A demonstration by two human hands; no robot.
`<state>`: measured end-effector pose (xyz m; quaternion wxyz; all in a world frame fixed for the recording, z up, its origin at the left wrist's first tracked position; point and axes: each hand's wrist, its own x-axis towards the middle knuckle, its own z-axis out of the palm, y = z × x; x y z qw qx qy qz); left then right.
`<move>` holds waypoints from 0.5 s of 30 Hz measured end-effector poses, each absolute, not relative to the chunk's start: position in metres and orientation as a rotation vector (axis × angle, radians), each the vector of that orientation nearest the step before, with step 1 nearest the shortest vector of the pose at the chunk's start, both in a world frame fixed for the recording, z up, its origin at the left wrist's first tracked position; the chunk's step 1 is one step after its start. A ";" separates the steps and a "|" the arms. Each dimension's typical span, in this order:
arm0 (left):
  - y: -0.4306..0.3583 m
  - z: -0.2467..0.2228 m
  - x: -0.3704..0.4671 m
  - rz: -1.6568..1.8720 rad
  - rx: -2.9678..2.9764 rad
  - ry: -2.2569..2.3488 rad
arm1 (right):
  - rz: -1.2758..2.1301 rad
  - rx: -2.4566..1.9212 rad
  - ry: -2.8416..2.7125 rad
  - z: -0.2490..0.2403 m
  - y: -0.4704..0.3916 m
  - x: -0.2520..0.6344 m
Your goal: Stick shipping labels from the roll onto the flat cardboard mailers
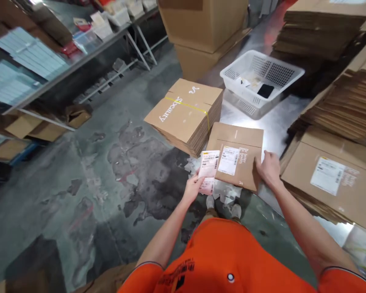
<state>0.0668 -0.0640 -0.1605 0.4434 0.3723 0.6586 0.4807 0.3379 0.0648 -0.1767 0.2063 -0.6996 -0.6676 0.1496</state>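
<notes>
My left hand (194,187) is closed on a strip of shipping labels (208,173), held over the near left corner of a flat folded cardboard box (247,144). That box lies on the metal table and bears a white shipping label (229,160) beside printed white lettering. At the box's right edge my right hand (269,167) grips the cardboard, its fingertips partly hidden by the edge. Just to the left, a bundle of flat boxes (183,110) is tied with a yellow strap.
A white plastic basket (262,77) with a black item inside stands on the metal table (280,118). Labelled flat boxes (305,167) lie to the right, below tall cardboard stacks (350,106). Large cartons (201,24) rise at the back. Another table (88,61) stands far left.
</notes>
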 end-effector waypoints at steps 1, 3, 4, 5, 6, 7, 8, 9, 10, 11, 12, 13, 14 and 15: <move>-0.070 -0.157 0.075 1.175 0.891 1.658 | 0.531 -1.998 -1.783 -0.173 0.069 0.350; -0.081 -0.151 0.095 1.163 0.767 1.671 | 0.750 -1.918 -1.639 -0.167 0.068 0.372; -0.085 -0.148 0.106 1.172 0.696 1.647 | 0.809 -1.843 -1.539 -0.164 0.063 0.385; -0.088 -0.145 0.118 1.183 0.638 1.605 | 0.820 -1.782 -1.429 -0.162 0.056 0.403; -0.090 -0.143 0.129 1.185 0.599 1.553 | 0.800 -1.749 -1.329 -0.161 0.048 0.425; -0.091 -0.141 0.139 1.169 0.579 1.502 | 0.749 -1.759 -1.246 -0.161 0.039 0.452; -0.091 -0.141 0.149 1.138 0.572 1.458 | 0.672 -1.805 -1.181 -0.161 0.030 0.483; -0.091 -0.141 0.158 1.099 0.569 1.429 | 0.586 -1.871 -1.130 -0.162 0.023 0.515; -0.091 -0.142 0.166 1.055 0.567 1.412 | 0.512 -1.945 -1.096 -0.161 0.016 0.546; -0.091 -0.144 0.173 1.011 0.565 1.407 | 0.461 -2.019 -1.071 -0.160 0.012 0.574; -0.091 -0.146 0.180 0.970 0.566 1.408 | 0.432 -2.087 -1.045 -0.159 0.009 0.596; -0.092 -0.148 0.186 0.930 0.572 1.408 | 0.396 -2.142 -1.043 -0.156 0.008 0.610; -0.093 -0.150 0.191 0.892 0.586 1.403 | 0.342 -2.168 -1.083 -0.152 0.010 0.614; -0.095 -0.152 0.196 0.855 0.604 1.392 | 0.281 -2.157 -1.172 -0.147 0.012 0.608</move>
